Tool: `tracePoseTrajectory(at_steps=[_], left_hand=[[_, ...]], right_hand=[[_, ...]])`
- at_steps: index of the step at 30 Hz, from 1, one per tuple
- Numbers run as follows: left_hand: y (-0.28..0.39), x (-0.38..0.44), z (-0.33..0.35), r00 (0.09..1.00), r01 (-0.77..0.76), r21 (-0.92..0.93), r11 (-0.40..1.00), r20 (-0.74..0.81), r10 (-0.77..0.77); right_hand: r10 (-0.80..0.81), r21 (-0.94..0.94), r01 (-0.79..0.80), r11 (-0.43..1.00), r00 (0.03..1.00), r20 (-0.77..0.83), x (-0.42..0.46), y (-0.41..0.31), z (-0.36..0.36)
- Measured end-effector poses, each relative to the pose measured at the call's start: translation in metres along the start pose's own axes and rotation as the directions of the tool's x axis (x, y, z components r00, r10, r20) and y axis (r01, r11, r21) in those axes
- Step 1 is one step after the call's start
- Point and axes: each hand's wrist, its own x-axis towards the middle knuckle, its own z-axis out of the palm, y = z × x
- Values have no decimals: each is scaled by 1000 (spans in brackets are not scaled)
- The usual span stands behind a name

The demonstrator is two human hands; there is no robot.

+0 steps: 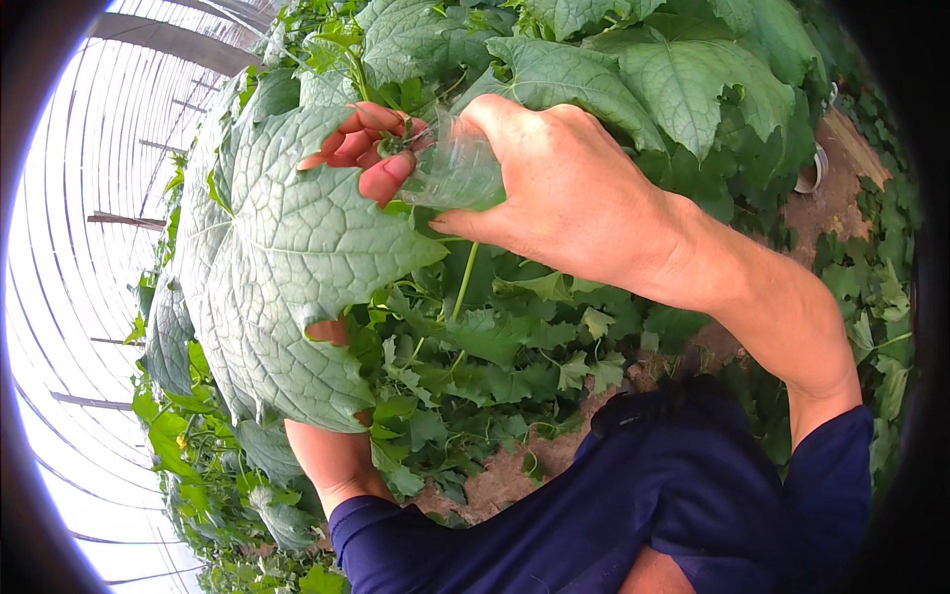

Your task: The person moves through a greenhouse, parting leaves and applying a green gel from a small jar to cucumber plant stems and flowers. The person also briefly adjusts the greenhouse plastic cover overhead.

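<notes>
My right hand [571, 185] is closed round a clear plastic cup or cut bottle [460, 167], tilted with its mouth towards my left hand. The fingers of my left hand [371, 148] pinch a small green stem or tendril part [393, 142] of a vine, right at the mouth of the clear container. A broad, veined vine leaf [297, 237] covers much of my left forearm and wrist. What lies inside the container cannot be made out.
Dense lobed vine leaves [690, 74] rise behind my hands, and more foliage [490, 334] hangs below them. A greenhouse frame with a broad beam [171, 41] curves along the left. At the right, a white round object [815, 169] lies by bare soil [835, 204].
</notes>
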Motion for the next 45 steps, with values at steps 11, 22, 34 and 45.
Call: tracePoseTrajectory(at_steps=[11, 22, 34, 45], left_hand=[[-6, -2, -6, 999, -10, -103, 995, 38, 14], [-20, 8, -20, 998, -30, -208, 978, 46, 40], [-6, -54, 21, 795, -4, 488, 873, -528, 299], [42, 77, 216, 899, -10, 946, 325, -134, 417]], right_hand=[[64, 16, -65, 998, 998, 10, -14, -1, 2], [139, 128, -141, 982, 990, 26, -65, 2, 5], [-94, 422, 15, 907, 981, 168, -135, 27, -36], [-177, 625, -47, 779, 940, 291, -176, 137, -139]])
